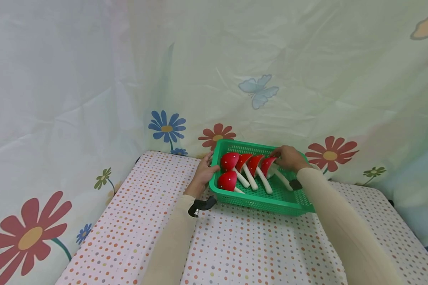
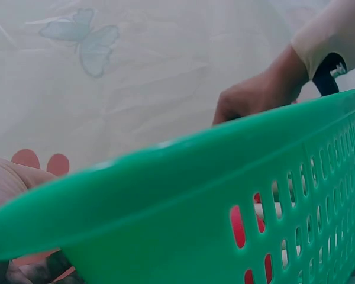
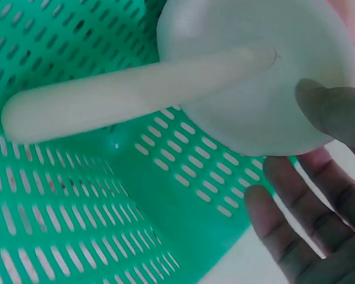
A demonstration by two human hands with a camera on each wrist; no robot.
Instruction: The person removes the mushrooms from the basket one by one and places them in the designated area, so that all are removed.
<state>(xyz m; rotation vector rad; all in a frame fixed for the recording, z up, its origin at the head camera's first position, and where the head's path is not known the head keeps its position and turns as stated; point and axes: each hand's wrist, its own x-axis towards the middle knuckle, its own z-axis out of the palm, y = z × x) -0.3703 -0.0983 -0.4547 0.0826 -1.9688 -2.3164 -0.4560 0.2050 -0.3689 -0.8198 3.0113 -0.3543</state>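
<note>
Mushroom (image 3: 213, 74), thumb (image 3: 337, 112) inside cap (image 3: 242, 118), right wrist view only

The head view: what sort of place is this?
Possibly a small enclosed play or filming corner, though I can't be sure: flower-printed sheeting surrounds a dotted cloth, where a green basket holds red-capped mushrooms.

A pale, wrinkled, sheet-like wall covering (image 1: 207, 43) is hanging behind and beside a table draped in white, multicoloured polka-dot cloth (image 1: 128, 233). Printed red-petalled flowers with orange-yellow centres (image 1: 30, 237), a blue-petalled flower (image 1: 166, 128) and a pale blue butterfly (image 1: 259, 91) are decorating the covering. Soft light is catching its creases.
</note>
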